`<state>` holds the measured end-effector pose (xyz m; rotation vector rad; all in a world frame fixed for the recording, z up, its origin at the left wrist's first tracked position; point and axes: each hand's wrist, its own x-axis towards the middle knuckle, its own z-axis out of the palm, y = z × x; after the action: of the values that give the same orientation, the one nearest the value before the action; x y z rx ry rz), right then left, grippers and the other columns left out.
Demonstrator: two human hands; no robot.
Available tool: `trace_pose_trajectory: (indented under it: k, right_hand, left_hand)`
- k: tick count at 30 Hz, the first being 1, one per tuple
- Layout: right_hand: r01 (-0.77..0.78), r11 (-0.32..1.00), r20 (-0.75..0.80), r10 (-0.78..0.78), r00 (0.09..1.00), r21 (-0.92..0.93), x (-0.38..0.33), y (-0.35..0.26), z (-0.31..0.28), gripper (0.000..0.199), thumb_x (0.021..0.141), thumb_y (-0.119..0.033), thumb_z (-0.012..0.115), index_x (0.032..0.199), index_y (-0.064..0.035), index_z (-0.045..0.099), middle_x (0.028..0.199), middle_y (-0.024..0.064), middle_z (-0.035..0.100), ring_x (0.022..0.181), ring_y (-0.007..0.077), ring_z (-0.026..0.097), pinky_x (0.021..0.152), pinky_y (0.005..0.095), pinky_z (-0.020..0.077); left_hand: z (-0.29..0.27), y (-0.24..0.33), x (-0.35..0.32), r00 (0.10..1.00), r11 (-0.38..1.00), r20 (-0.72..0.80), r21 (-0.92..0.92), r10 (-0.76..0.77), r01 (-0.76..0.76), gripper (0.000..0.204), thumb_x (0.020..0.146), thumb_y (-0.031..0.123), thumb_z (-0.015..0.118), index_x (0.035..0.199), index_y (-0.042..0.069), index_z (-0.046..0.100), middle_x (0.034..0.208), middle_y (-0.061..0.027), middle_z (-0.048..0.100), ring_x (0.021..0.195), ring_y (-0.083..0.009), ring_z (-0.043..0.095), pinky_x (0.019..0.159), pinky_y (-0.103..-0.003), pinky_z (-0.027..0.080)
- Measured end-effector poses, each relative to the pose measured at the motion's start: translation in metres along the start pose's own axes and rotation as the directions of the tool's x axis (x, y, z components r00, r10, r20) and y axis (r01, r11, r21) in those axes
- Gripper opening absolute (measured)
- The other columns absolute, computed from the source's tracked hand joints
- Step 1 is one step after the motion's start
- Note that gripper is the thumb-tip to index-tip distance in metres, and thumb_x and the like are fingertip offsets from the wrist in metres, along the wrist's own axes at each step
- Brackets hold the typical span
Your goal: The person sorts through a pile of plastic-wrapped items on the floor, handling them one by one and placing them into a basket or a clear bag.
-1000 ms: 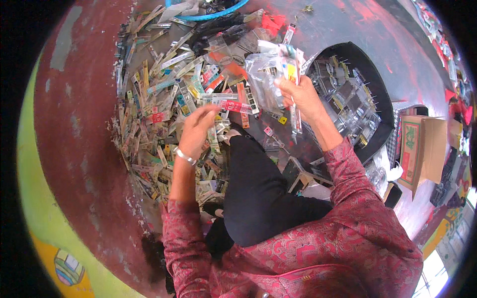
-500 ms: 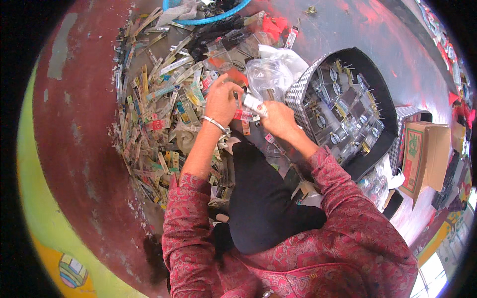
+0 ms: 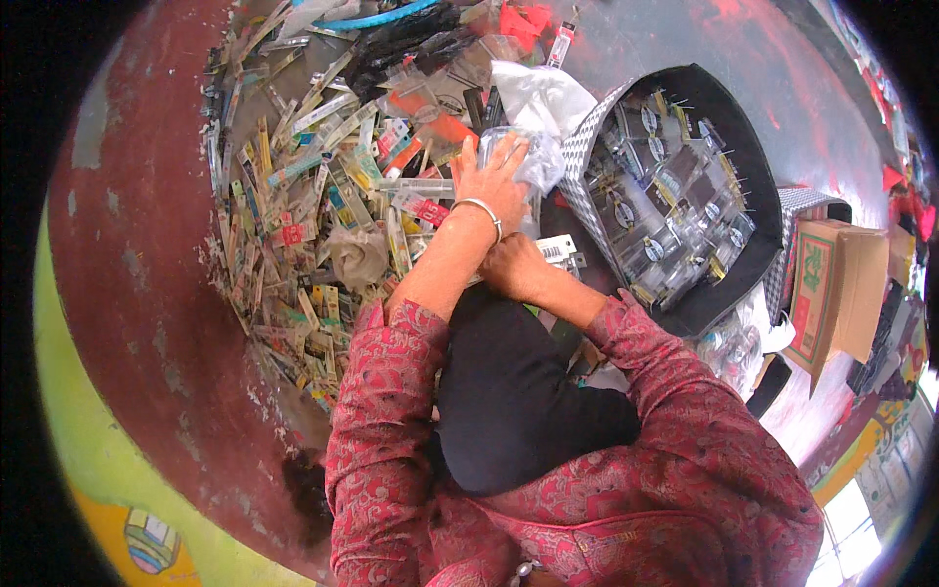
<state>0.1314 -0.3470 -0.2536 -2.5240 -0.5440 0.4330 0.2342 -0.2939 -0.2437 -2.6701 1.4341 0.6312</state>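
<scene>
My left hand (image 3: 491, 186), with a bangle at the wrist, reaches over a crumpled clear plastic bag (image 3: 544, 166). Its fingers are spread and its fingertips touch the bag. Close below it, my right hand (image 3: 518, 267) is closed like a fist, its fingers mostly hidden. Just beyond its knuckles shows a white barcode label (image 3: 558, 248); whether the hand grips it cannot be told. Left of my hands lies a wide heap of slim clear packets (image 3: 293, 235) with coloured cards. A packet with a red card (image 3: 423, 208) rests beside my left wrist.
To the right stands a black-lined basket (image 3: 599, 210) with a checked side, holding many clear packs. A cardboard box (image 3: 831, 293) is farther right. White plastic (image 3: 548, 96), black plastic (image 3: 396, 59) and a blue rim (image 3: 377, 20) lie at the far side.
My left hand has moved right and stretched its fingers over the clear bag. My right hand has dropped toward my lap and turned; the white packet it held is largely out of sight.
</scene>
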Motion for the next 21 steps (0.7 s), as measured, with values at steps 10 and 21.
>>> trace_pose_trajectory:
  k: [10, 21]
  right_hand:
    - [-0.5, 0.605, 0.11, 0.564, 0.818, 0.62, -0.041, 0.017, -0.026, 0.019, 0.066, -0.017, 0.057, 0.078, -0.0026, 0.059, 0.072, 0.0189, 0.059, 0.069, 0.0359, 0.057, 0.062, 0.0395, 0.0446]
    - [0.343, 0.397, -0.525, 0.61, 0.594, 0.851, -0.016, 0.006, -0.136, 0.012, 0.085, -0.009, 0.048, 0.078, -0.0001, 0.052, 0.075, 0.0092, 0.055, 0.065, 0.0129, 0.052, 0.061, 0.0256, 0.0434]
  left_hand:
    - [0.0, -0.033, -0.008, 0.85, 0.771, -0.318, -0.618, -0.42, 0.15, 0.021, 0.069, 0.002, 0.056, 0.09, 0.005, 0.06, 0.094, -0.015, 0.057, 0.08, -0.0306, 0.058, 0.068, -0.037, 0.046]
    - [-0.011, -0.028, -0.021, 0.965, 0.859, -0.202, -0.51, -0.169, 0.044, 0.06, 0.063, -0.01, 0.049, 0.118, 0.014, 0.044, 0.119, -0.0172, 0.045, 0.096, -0.0363, 0.053, 0.077, -0.039, 0.046]
